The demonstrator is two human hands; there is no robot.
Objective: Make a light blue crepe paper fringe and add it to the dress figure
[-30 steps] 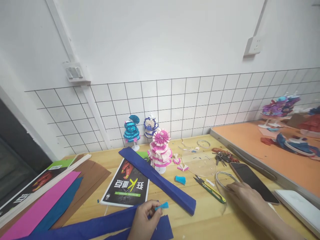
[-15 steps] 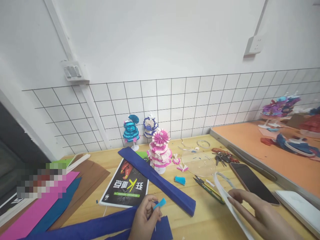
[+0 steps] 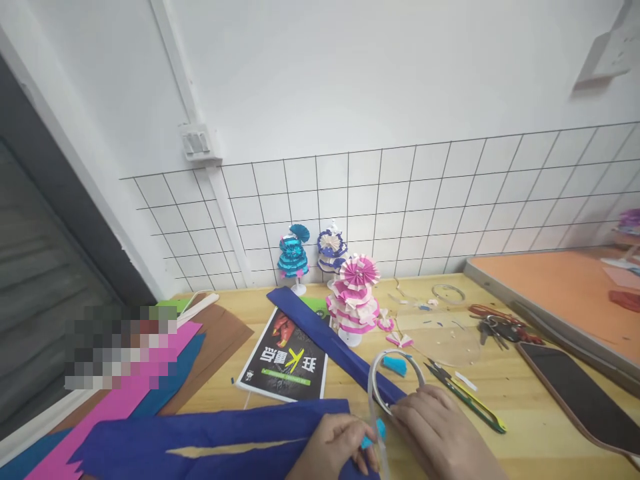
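Note:
My left hand (image 3: 333, 448) is closed in a pinch on a small light blue paper piece (image 3: 375, 432), low in the middle of the head view. Just to its right, my right hand (image 3: 443, 430) grips a thin whitish roll of tape (image 3: 376, 363), held tilted on edge. A translucent strip hangs down from the roll, in front of the blue piece. Beneath my left hand lie long dark blue paper strips (image 3: 225, 427). Another light blue piece (image 3: 395, 365) shows on the table through the ring of the roll.
Behind stand a pink-and-white paper tree (image 3: 354, 303), a teal one (image 3: 293, 257) and a blue-and-cream one (image 3: 331, 250). A black booklet (image 3: 285, 360) lies left of centre. To the right are a yellow-green trimming tool (image 3: 470, 399), keys (image 3: 495, 330) and a phone (image 3: 583, 393).
My right hand has brought the roll of tape leftward, close to my left hand. The left hand keeps the light blue piece. The view has swung left.

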